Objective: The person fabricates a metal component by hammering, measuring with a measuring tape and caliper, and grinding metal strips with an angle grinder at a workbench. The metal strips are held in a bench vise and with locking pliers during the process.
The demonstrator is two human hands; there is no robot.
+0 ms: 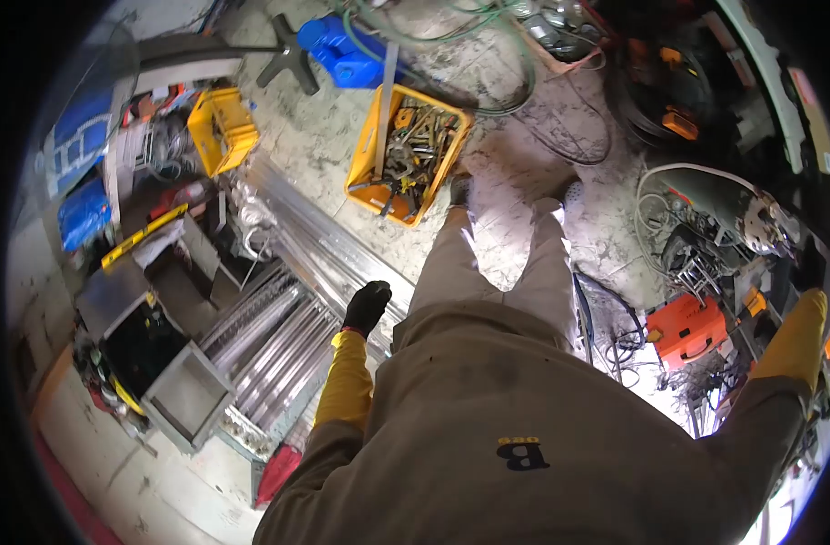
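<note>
My left hand [367,307], in a black glove below a yellow sleeve, hangs beside my hip with its fingers curled in and nothing showing in it. Below it in height, long shiny metal bars [329,245] lie on the left, with more profiles stacked on a rack [274,350]. My right hand [807,268], also black-gloved, stretches out to the far right edge, close to a cluttered stand of metal parts [765,227]. Its fingers blend into the dark background, and I cannot tell whether they grip anything.
A yellow crate [365,145] of tools stands ahead of my feet, with a blue jerrycan [342,54] behind it. An orange case [687,331] sits at right. Hoses and cables [606,136] cross the floor. Metal boxes [188,391] and another yellow crate [222,132] are at left.
</note>
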